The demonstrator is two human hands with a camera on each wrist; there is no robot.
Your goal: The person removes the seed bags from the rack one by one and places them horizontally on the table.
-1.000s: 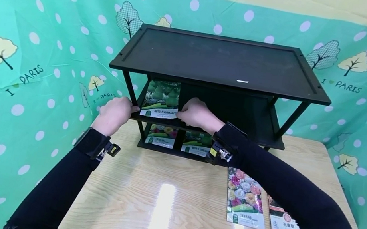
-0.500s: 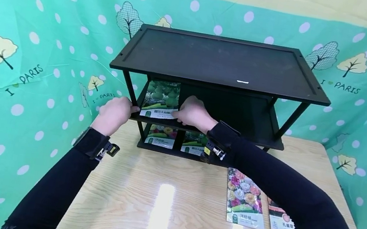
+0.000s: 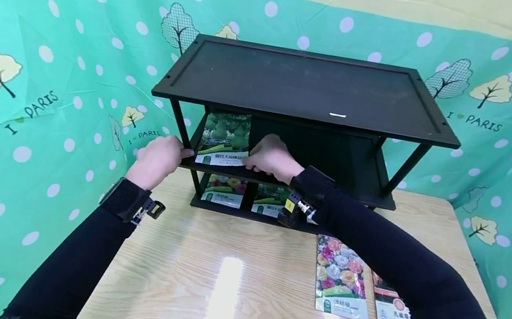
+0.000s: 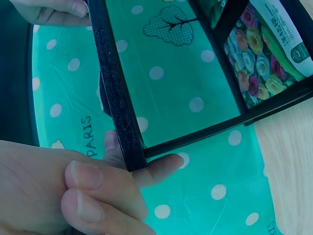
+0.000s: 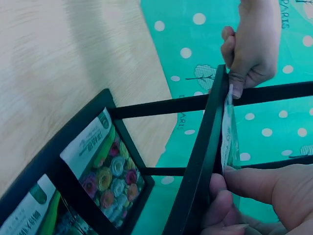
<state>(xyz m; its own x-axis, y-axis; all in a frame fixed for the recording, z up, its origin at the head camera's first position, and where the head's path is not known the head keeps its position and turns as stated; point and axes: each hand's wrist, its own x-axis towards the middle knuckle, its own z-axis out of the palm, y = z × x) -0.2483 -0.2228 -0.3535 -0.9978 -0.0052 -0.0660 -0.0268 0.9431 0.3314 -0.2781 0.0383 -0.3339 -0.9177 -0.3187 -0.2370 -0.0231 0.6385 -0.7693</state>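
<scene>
Green and glossy, a packet [image 3: 224,137] lies at the left of the rack [image 3: 309,86], on its middle shelf [image 3: 372,191]. The right hand [image 3: 274,157] pinches its near right corner; the left hand [image 3: 158,159] grips the rack's corner. Probably light, bendy, slippery; best held by opposite edges.

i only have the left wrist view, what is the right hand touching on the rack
Observer: In the head view, the right hand has its thumb at the lower right corner of a green-pictured packet.
Operator: ok any packets out on the table
Observer: Yes, a flower packet lies on the table, in front of the rack toward the person's right.
Operator: and is the top panel marked anywhere
Observer: A small white strip shows near its front edge.
</scene>
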